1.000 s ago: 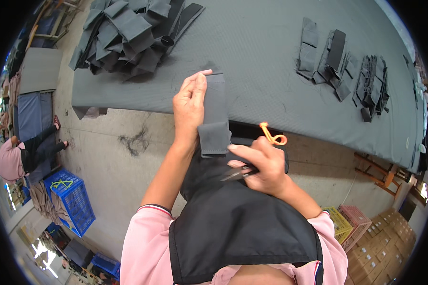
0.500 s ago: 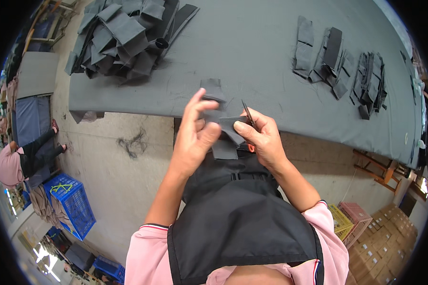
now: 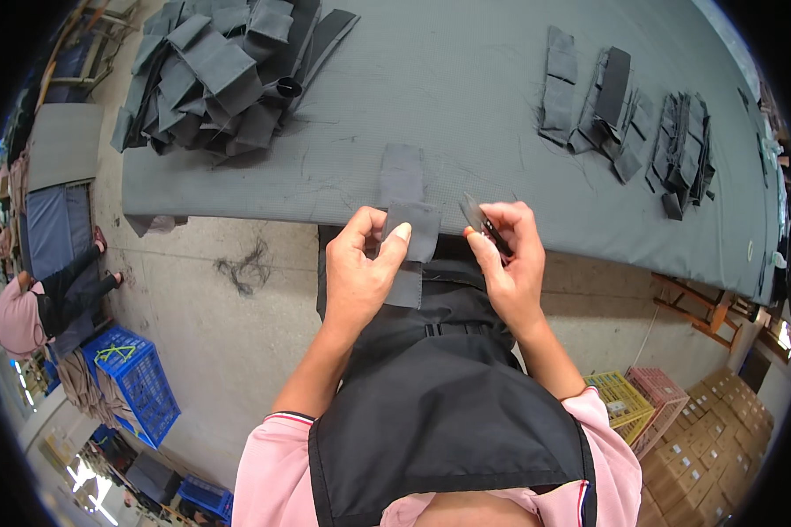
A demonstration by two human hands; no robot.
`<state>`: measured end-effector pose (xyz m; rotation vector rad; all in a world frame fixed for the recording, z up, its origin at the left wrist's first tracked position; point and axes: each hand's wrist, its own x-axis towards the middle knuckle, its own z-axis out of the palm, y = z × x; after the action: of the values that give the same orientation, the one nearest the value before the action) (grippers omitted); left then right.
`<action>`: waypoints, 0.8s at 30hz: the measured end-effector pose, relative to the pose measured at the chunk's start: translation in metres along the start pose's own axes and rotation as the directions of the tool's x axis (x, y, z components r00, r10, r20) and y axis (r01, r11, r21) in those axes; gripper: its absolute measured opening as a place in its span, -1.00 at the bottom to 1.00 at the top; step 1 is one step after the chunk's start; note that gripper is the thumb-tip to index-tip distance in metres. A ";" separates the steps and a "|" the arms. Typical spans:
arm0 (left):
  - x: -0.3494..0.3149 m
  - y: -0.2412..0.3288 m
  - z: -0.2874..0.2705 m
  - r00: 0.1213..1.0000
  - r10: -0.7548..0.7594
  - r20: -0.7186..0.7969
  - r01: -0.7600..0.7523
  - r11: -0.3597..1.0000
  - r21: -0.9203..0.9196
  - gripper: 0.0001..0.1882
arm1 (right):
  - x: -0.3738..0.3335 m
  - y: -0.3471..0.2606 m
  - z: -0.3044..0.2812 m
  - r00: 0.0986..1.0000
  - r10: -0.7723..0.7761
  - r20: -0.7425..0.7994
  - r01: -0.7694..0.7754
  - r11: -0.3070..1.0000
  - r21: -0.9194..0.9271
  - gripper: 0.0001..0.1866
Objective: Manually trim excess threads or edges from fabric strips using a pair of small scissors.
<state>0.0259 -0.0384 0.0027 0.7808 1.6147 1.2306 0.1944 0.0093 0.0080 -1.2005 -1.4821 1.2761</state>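
Pinched between the thumb and fingers of your left hand (image 3: 359,263) is a grey fabric piece (image 3: 416,230), crossing the near edge of the tabletop (image 3: 466,114), one end resting on it, the other over your apron (image 3: 448,413). Your right hand (image 3: 520,268) holds small dark snips (image 3: 497,237), blades near that edge and apart from the cloth. Should the fabric slacken under the blades, they could nick it or your left thumb; a loose pinch might let it slide off the edge. Off the tabletop's left near corner, a blue crate (image 3: 160,393) has tan cloth (image 3: 105,386) against it, whether inside is unclear. Off the right, yellow (image 3: 622,406) and pink crates (image 3: 666,397) stand; their contents cannot be made out.
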 end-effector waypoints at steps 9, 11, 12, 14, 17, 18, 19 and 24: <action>-0.002 0.005 0.006 1.000 0.013 -0.014 -0.012 0.998 0.054 -0.79 | 0.011 0.000 0.009 0.922 -0.380 0.078 0.382 0.855 -0.350 -0.76; -0.002 0.003 0.005 0.999 0.020 -0.032 -0.018 0.997 0.070 -0.79 | 0.011 0.000 0.009 0.919 -0.379 0.106 0.386 0.818 -0.426 -0.76; -0.002 0.002 0.004 0.999 0.036 -0.039 -0.033 0.996 0.081 -0.79 | 0.010 -0.001 0.008 0.919 -0.380 0.108 0.389 0.819 -0.423 -0.76; -0.002 0.000 0.003 0.998 0.052 -0.046 -0.047 0.995 0.091 -0.79 | 0.006 -0.003 0.005 0.935 -0.346 0.077 0.345 0.837 -0.424 -0.77; -0.002 -0.001 0.003 0.997 0.060 -0.047 -0.055 0.994 0.095 -0.79 | 0.006 -0.006 0.006 0.930 -0.366 0.031 0.353 0.864 -0.360 -0.77; -0.003 -0.001 0.003 0.997 0.055 -0.046 -0.051 0.995 0.081 -0.79 | 0.006 -0.003 0.008 0.930 -0.366 0.032 0.353 0.864 -0.360 -0.77; -0.002 0.000 0.003 0.998 0.052 -0.044 -0.049 0.997 0.065 -0.79 | 0.009 0.002 0.009 0.929 -0.363 0.069 0.363 0.863 -0.351 -0.77; -0.002 0.002 0.002 0.999 0.006 -0.040 -0.004 0.998 0.064 -0.77 | 0.008 0.002 0.004 0.946 -0.314 0.083 0.324 0.897 -0.300 -0.76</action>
<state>0.0287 -0.0390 0.0055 0.8053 1.6926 1.2102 0.1888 0.0164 0.0054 -1.0735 -1.8677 0.8649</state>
